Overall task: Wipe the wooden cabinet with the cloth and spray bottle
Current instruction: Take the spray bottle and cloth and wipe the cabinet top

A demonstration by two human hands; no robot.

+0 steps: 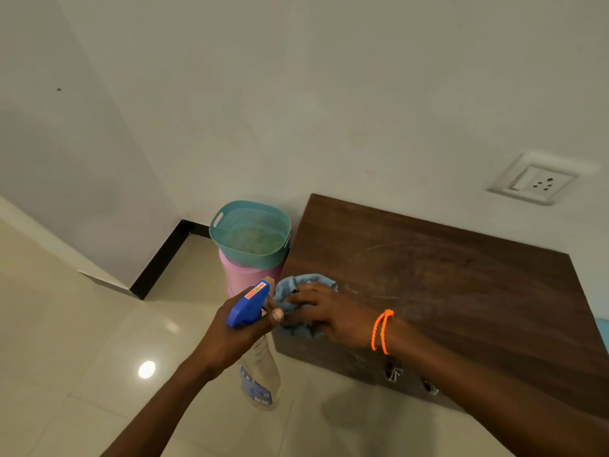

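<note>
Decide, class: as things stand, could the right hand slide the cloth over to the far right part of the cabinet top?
Probably yes. The right hand already presses the cloth on the cabinet top, and nothing sits on the bare wood beyond it.

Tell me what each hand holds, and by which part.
The left hand grips the spray bottle at its neck, below the blue trigger head. The right hand presses the blue cloth onto the wooden cabinet, fingers over its middle.
</note>
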